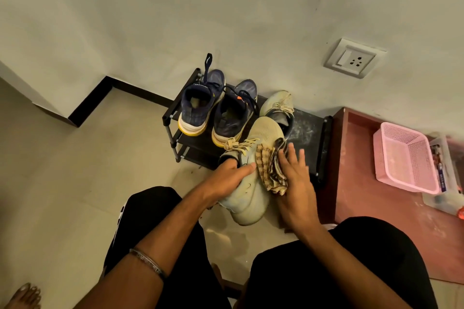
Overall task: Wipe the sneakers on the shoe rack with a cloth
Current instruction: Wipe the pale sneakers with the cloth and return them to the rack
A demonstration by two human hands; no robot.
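At centre frame my left hand (229, 174) grips the pale knit sneaker (247, 183) by its collar, just off the shoe rack (311, 130). My right hand (292, 183), fingers flat, presses the striped cloth (270, 169) against its side. The upper looks soft and light, so I judge the collar the firmest hold.

A pale cream sneaker (247, 183) is held off the black shoe rack (307, 128), a striped brown cloth (270, 168) pressed against its side; its mate (277, 104) and two navy sneakers (216, 105) sit on top.

Cloth (272, 170) against pale sneaker (247, 193)
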